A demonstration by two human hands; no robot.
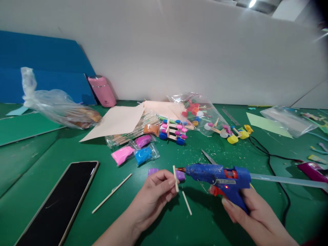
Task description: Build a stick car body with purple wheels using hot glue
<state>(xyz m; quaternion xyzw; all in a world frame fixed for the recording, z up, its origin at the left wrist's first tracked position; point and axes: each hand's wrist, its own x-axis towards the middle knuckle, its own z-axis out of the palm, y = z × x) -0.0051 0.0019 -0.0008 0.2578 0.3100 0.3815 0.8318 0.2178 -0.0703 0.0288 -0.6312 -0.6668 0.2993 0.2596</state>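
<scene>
My left hand (160, 188) pinches a short wooden stick (175, 178), held nearly upright above the table. In my right hand (256, 213) is a blue hot glue gun (217, 176), its handle gripped and a finger at the red trigger. The gun's nozzle points left, close to the stick's upper part; whether they touch I cannot tell. A clear glue stick (287, 179) juts from its back end, and a small red light glows on its side. Below my left hand lies another short stick (187, 203). Purple pieces (180, 175) sit partly hidden behind that hand.
A phone (57, 205) and a longer stick (112, 193) lie left. Clay packets (143, 155), a bundle of sticks (135, 131) and a small craft model (173, 131) stand behind. Scissors (208, 156) lie behind the gun; a black cord (269, 164) runs at right. A pink flask (102, 91) leans at the back.
</scene>
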